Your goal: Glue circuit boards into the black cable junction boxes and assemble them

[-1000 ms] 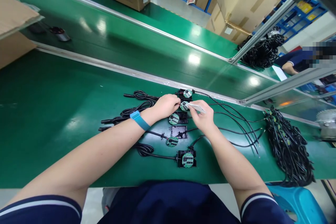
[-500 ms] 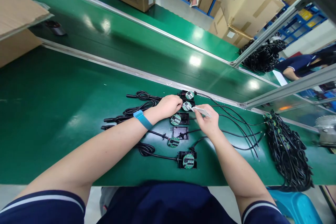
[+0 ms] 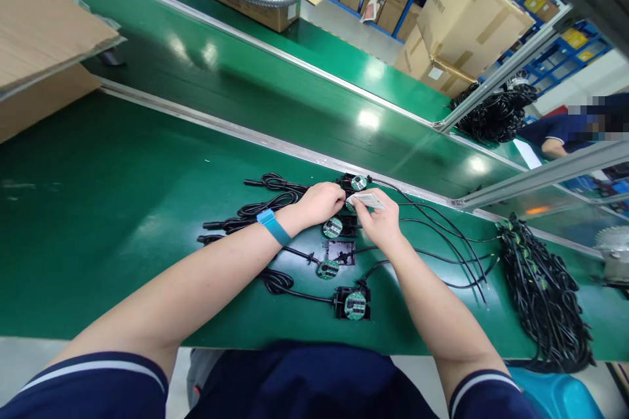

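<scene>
A row of round green circuit boards and black plastic boxes runs up the bench in front of me. My left hand (image 3: 323,201) is closed with its fingertips at the left edge of the second board from the back (image 3: 350,205); anything in its pinch is hidden. My right hand (image 3: 381,221) grips a thin white flat piece (image 3: 369,199), whose narrow end reaches over that board and partly covers it. Behind lies another board (image 3: 359,182). Nearer me are a board (image 3: 333,228) on its box, an open box (image 3: 340,252), a loose board (image 3: 328,269) and a board (image 3: 355,306) in its box.
Coiled black cables (image 3: 278,281) lie left of the boxes, and loose cable ends (image 3: 484,285) stretch right. A big cable bundle (image 3: 545,294) rests at the right. A metal rail (image 3: 275,144) crosses behind. Cardboard (image 3: 44,33) juts in at left. Beyond the frame is a co-worker's arm (image 3: 554,146).
My right hand has moved slightly left, bringing the white piece further over the second board. My left hand stays beside the board. The whole view has shifted slightly.
</scene>
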A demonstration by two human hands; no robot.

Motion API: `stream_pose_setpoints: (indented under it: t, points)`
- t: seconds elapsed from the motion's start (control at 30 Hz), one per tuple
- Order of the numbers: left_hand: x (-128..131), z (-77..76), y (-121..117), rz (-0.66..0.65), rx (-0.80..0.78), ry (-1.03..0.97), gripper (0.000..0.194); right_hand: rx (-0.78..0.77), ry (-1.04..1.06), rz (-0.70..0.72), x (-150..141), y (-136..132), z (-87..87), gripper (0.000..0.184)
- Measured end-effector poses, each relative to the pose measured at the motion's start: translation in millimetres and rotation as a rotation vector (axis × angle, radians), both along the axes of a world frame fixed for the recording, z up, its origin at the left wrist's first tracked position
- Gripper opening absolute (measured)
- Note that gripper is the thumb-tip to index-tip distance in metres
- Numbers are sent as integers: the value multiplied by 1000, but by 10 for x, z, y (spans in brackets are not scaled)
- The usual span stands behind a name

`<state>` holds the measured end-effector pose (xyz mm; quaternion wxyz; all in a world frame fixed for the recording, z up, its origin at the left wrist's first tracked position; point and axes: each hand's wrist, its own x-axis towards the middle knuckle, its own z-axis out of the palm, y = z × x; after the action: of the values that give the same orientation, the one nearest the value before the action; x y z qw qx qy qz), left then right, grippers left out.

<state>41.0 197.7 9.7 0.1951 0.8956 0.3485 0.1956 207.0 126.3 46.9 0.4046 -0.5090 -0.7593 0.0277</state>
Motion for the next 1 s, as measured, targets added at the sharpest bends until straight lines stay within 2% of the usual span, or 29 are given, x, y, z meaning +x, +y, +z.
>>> stream_pose_setpoints:
  t: [0.1,0.37,0.73,1.0]
  points:
    - [0,-5,3,0,8,2,21,-35,-21,5,24,-8,4,14]
    - [3,-36,17,-10,10,-14,21,-2,-17,-21,92,-49,14,11]
    - [10,18,13,-7,16,20,20,-38,-5,-45,174,-189,-38,12]
    - [59,50,92,39,33,69,21,34,94,-140,178,-332,111,7]
